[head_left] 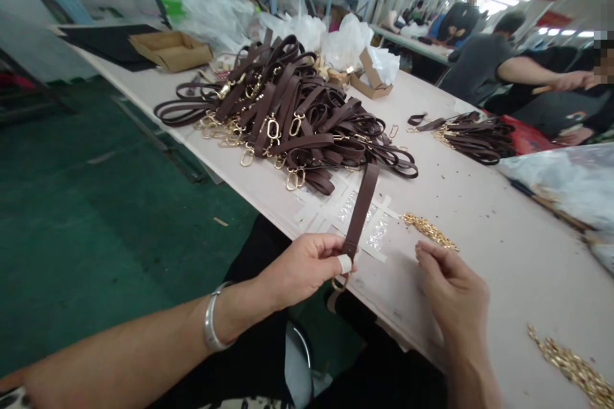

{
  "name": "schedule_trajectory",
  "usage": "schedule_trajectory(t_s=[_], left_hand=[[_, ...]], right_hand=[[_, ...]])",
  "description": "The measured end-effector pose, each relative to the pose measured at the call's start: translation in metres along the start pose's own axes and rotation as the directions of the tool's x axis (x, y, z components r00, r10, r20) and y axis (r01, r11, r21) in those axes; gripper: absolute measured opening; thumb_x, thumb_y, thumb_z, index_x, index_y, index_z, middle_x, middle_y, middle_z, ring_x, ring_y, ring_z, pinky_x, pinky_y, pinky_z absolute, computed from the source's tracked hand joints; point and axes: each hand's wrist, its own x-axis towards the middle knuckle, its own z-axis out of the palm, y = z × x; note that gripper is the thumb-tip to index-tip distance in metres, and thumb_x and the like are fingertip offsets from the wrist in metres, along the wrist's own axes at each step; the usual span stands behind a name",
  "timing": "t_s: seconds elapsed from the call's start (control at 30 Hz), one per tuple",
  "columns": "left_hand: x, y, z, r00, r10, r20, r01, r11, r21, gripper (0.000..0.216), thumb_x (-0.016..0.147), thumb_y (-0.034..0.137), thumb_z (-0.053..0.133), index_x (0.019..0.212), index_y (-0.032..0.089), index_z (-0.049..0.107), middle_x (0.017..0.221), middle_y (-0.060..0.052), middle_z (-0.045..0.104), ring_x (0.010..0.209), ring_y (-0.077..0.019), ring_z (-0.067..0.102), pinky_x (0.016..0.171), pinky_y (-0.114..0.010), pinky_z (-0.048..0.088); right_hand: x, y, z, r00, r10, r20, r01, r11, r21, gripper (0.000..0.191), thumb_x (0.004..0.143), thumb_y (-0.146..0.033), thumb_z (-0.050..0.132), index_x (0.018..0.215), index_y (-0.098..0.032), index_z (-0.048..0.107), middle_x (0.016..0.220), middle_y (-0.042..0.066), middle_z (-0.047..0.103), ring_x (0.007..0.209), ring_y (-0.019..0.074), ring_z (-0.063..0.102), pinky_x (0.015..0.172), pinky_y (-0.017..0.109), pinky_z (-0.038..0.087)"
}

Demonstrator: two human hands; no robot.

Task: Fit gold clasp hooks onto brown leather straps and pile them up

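Note:
My left hand [307, 265] pinches the near end of a brown leather strap [362, 208], whose far end runs up into a big pile of straps with gold clasps [292, 115]. A gold ring hangs below my fingers at the strap's end. My right hand [453, 297] is closed by the table edge, fingertips touching the end of a gold chain [429, 230] that lies on the white table [480, 204]. Whether it grips the chain I cannot make out.
A second, smaller heap of straps [474, 134] lies far right. More gold chain [573, 364] sits at the near right corner. Cardboard boxes [170, 48], plastic bags [566, 182] and taped patches are on the table. Other people work at the far right [484, 61].

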Motion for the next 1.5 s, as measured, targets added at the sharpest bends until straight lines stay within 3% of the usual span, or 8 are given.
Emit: schedule_trajectory(t_s=[0.27,0.53,0.87,1.03,1.13,1.23,1.3,1.5], left_hand=[[-0.001,-0.009,0.025,0.992,0.033,0.122,-0.027,0.998,-0.051,0.028,0.079,0.011,0.060,0.102,0.015,0.076,0.084,-0.001,0.072,0.079,-0.0124,0.064,0.077,-0.024,0.050],[-0.009,-0.013,0.028,0.994,0.039,0.100,-0.058,0.980,0.190,0.029,0.084,0.013,0.056,0.105,0.016,0.075,0.068,0.004,0.060,0.059,-0.0078,0.048,0.056,-0.019,0.038],[-0.021,-0.022,0.020,0.903,0.396,0.164,-0.399,0.637,0.660,0.035,0.088,0.014,0.058,0.117,0.023,0.075,0.109,-0.002,0.078,0.097,-0.0201,0.073,0.091,-0.026,0.054],[-0.014,-0.027,0.024,0.932,0.320,0.169,-0.356,0.719,0.597,0.026,0.088,0.021,0.061,0.109,0.022,0.076,0.105,-0.005,0.078,0.095,-0.0213,0.073,0.089,-0.027,0.055],[-0.010,-0.023,0.030,0.980,0.125,0.156,-0.183,0.879,0.440,0.026,0.091,0.025,0.056,0.113,0.021,0.070,0.093,-0.003,0.077,0.079,-0.0178,0.073,0.075,-0.025,0.056],[-0.007,-0.018,0.029,0.991,-0.031,0.130,-0.007,0.959,0.284,0.021,0.092,0.026,0.055,0.110,0.019,0.064,0.097,-0.003,0.074,0.068,-0.0136,0.069,0.067,-0.023,0.053],[-0.005,-0.018,0.026,0.988,-0.083,0.132,0.052,0.975,0.218,0.018,0.091,0.025,0.057,0.106,0.019,0.064,0.098,-0.003,0.073,0.064,-0.0114,0.066,0.064,-0.022,0.050],[-0.004,-0.032,0.019,0.986,-0.151,0.068,0.153,0.988,-0.021,0.029,0.085,0.025,0.066,0.114,0.020,0.069,0.083,-0.001,0.068,0.069,-0.0124,0.064,0.070,-0.023,0.051]], right_hand=[[-0.060,-0.052,0.003,0.926,0.202,0.320,-0.344,0.802,0.488,0.019,0.078,-0.037,0.079,0.088,-0.021,0.076,0.078,0.002,0.075,0.068,0.0165,0.070,0.065,0.029,0.060],[-0.066,-0.057,0.003,0.929,0.137,0.344,-0.289,0.848,0.444,0.017,0.078,-0.035,0.078,0.088,-0.021,0.077,0.081,0.003,0.074,0.067,0.0154,0.067,0.061,0.026,0.057],[-0.080,-0.066,0.010,0.946,0.170,0.275,-0.296,0.799,0.524,0.014,0.080,-0.027,0.073,0.083,-0.021,0.060,0.076,-0.004,0.063,0.070,0.0115,0.059,0.066,0.024,0.050],[-0.080,-0.066,0.004,0.921,0.176,0.348,-0.348,0.775,0.528,0.016,0.081,-0.028,0.070,0.085,-0.022,0.055,0.079,-0.003,0.064,0.073,0.0138,0.063,0.069,0.027,0.052],[-0.069,-0.045,-0.022,0.929,0.158,0.334,-0.289,0.874,0.392,0.017,0.085,-0.036,0.066,0.090,-0.022,0.058,0.081,0.000,0.068,0.073,0.0156,0.065,0.069,0.029,0.053],[-0.051,0.001,-0.065,0.994,0.104,0.027,-0.098,0.980,-0.173,0.025,0.090,-0.044,0.058,0.098,-0.021,0.064,0.090,0.004,0.071,0.081,0.0168,0.065,0.078,0.030,0.051],[-0.038,0.037,-0.093,0.994,0.057,-0.089,-0.095,0.852,-0.515,0.029,0.091,-0.043,0.052,0.102,-0.020,0.065,0.090,0.007,0.071,0.079,0.0196,0.064,0.078,0.034,0.049],[-0.012,0.098,-0.136,0.999,0.029,-0.037,-0.047,0.654,-0.755,0.028,0.088,-0.027,0.047,0.102,-0.016,0.069,0.088,0.014,0.071,0.086,0.0271,0.060,0.081,0.039,0.042]])
